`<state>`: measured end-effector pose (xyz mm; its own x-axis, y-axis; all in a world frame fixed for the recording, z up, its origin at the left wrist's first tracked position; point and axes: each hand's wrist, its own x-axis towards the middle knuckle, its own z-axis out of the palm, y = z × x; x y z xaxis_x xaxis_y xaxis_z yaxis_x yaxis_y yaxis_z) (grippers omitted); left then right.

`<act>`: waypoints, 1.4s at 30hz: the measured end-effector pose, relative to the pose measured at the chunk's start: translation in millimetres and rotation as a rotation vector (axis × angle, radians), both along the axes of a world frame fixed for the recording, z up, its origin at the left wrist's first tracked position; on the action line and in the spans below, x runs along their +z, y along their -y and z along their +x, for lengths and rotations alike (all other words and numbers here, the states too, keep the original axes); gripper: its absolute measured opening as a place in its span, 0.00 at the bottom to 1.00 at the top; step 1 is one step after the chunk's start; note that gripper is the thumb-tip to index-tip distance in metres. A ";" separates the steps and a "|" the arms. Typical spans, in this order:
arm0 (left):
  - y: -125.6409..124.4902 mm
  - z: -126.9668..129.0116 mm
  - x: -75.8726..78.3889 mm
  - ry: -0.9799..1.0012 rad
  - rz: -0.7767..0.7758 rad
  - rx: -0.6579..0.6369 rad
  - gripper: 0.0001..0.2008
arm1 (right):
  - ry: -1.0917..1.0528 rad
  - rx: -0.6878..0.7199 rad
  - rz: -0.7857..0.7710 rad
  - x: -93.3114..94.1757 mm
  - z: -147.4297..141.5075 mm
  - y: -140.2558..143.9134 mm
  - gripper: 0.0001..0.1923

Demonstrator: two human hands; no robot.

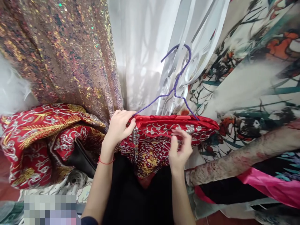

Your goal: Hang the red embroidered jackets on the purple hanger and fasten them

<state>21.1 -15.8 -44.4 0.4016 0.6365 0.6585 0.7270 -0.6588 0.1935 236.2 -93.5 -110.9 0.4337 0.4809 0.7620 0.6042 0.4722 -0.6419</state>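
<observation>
A purple wire hanger (174, 89) stands upright in front of me, its lower part inside the top edge of a red embroidered garment (150, 153). Silver and gold stitching covers the garment, and a smooth red band runs along its top. My left hand (120, 126) is closed over the garment's upper left corner, beside the hanger's left arm. At the front of the garment, my right hand (180, 150) pinches a thin red cord (157, 135) between thumb and fingers. The cord stretches left across the embroidery, just below the band.
Another red embroidered garment (35, 137) lies bunched at the left. Behind it hangs a sequined curtain (77, 53). A white ornamental frame (203, 40) stands behind the hanger. Printed fabric (253, 81) hangs at the right, above a patterned fabric roll (229, 153) and pink cloth (269, 187).
</observation>
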 end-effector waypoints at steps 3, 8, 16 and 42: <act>4.3 -2.0 2.3 -0.010 -0.039 -0.036 0.16 | 0.331 0.158 0.014 15.2 -28.4 -4.9 0.09; 10.8 -6.6 6.0 0.006 -0.103 -0.091 0.18 | 0.639 0.161 -0.096 22.2 -64.7 -15.4 0.23; 0.9 -24.1 6.8 -0.043 -0.145 -0.225 0.29 | 0.680 0.225 -0.088 14.4 -65.0 -20.5 0.11; 20.7 -7.5 11.3 -0.009 -0.171 -0.037 0.18 | 0.124 0.031 -0.252 12.6 -115.0 -26.7 0.12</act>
<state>13.6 -36.5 -33.1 0.4323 0.7236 0.5381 0.7049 -0.6433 0.2988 121.2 -66.8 -98.3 0.3270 0.6738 0.6626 0.6730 0.3263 -0.6638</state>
